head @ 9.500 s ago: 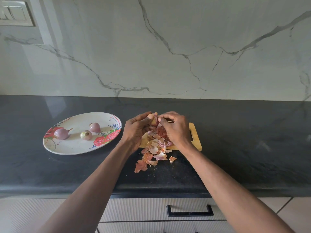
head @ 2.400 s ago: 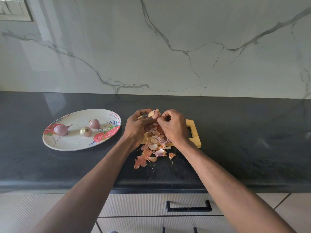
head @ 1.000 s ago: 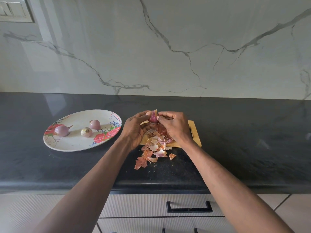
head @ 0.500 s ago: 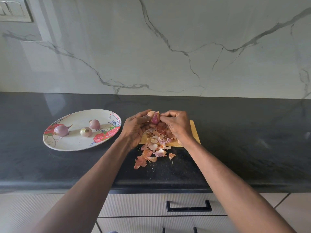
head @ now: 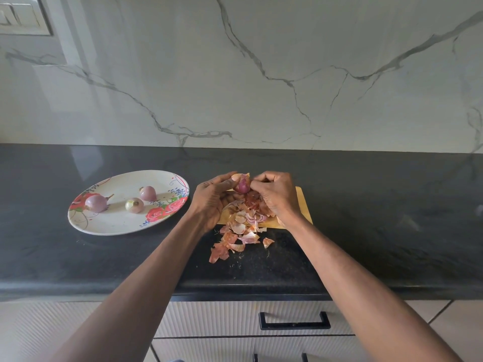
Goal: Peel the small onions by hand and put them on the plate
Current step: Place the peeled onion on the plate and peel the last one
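The left hand (head: 213,198) grips a small purple-red onion (head: 242,184), thumb and fingers curled around it, holding it up above the far edge of a pale wooden cutting board (head: 303,207). The right hand (head: 275,195) is curled too, its fingertips pinching at the papery skin on the right side of that same onion. Below and between the two hands lies a heap of dry orange-pink onion peels (head: 240,228), part of it on the board and part spilled toward six o'clock onto the black speckled stone counter (head: 379,218).

At nine o'clock from the hands, well apart from the board, an oval white plate with red rose print (head: 115,226) rests on the counter. It holds three small peeled onions: a purple one with a thin tail (head: 96,203) at the left, a paler whitish one (head: 134,205) in the middle, and a pink-purple one (head: 148,193) just beyond it toward one o'clock. None of the three touches another.

At twelve o'clock a grey-veined white marble wall (head: 261,74) rises behind the counter, and at six o'clock a ribbed pale drawer with a black handle (head: 294,321) sits below the counter edge
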